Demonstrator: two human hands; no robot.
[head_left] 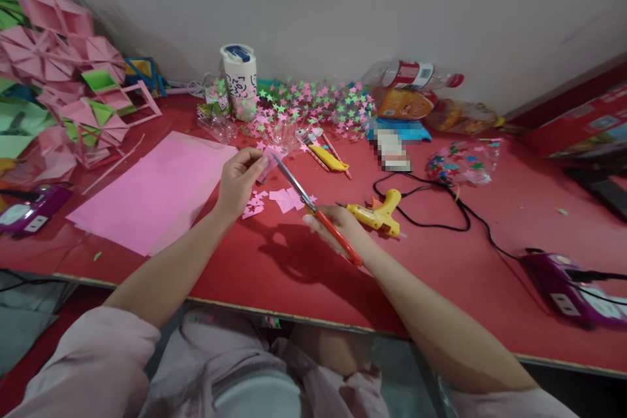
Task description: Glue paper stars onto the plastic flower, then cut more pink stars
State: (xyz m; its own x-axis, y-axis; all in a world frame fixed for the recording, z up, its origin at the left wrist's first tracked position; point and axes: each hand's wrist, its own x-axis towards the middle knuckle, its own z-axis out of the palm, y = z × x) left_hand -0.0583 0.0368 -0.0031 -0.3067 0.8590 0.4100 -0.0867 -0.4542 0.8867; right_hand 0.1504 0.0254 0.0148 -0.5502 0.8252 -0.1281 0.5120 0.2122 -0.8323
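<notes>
1. Scissors (313,208) with red handles sit in the right hand (337,227), which is closed around the handles, above the red table (274,268).
2. Their blades are open a little and point up at a small pink paper piece (268,162).
3. That paper piece is pinched in the fingers of the left hand (238,179).
4. Little pink scraps (274,201) lie on the table under the blades.
5. A yellow glue gun (378,212) lies just beside the right hand.
6. A big pink sheet (159,191) lies left of the left hand.
7. Farther back, a white cup (240,81) stands by the wall.

Both forearms reach forward, left hand (238,180) pinching with its fingers, right hand (334,227) curled closed.
</notes>
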